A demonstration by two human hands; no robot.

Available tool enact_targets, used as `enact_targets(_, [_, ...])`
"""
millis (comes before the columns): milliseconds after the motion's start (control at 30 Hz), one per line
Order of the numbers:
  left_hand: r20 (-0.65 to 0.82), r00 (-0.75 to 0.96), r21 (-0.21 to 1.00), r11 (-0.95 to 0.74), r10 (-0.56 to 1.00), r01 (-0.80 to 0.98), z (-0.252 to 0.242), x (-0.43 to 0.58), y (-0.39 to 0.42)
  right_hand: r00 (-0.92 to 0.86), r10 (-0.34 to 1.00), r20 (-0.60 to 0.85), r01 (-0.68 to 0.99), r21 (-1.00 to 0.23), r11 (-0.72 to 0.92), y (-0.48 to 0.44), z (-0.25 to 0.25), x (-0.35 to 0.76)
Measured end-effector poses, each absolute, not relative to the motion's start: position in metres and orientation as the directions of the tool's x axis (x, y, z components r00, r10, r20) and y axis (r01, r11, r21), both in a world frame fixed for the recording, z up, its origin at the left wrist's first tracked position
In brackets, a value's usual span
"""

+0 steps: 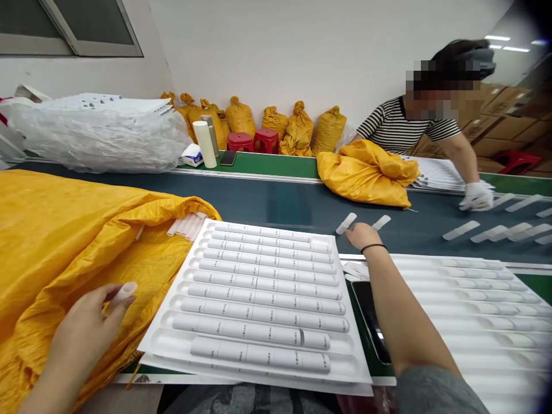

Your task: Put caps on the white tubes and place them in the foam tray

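Note:
My left hand [92,319] pinches a short white plastic tube [125,291], its open end facing up, above the yellow woven sack [142,270]. My right hand [363,237] reaches over the dark conveyor belt, fingers closed at a small white tube with a translucent end [346,223]; the grip is partly hidden. Another such tube [382,222] lies just behind that hand. Between my arms, a white moulded tray [161,339] holds rows of white printed tubes [259,299] laid end to end. More white tubes [187,225] show at the sack's mouth.
A phone [371,322] lies under my right forearm, beside another tray [414,299] of tubes. Across the belt [276,201], a person in a striped shirt [407,123] reaches with a gloved hand [476,196] toward scattered tubes. A yellow sack [366,172] lies on the belt.

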State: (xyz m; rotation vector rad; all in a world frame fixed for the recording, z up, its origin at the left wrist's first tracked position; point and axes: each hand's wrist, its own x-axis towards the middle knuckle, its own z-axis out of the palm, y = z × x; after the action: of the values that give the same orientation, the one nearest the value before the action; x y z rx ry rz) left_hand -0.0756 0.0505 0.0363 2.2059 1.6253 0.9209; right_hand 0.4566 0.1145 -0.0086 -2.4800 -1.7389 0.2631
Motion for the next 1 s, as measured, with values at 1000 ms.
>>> enact_targets(1000, [0.132,0.272,0.986,-0.155,0.953,0.062,0.023,0.048,0.022,-0.285,0.82,0.497,0.51,-0.646,0.569,-0.024,0.063,0.289])
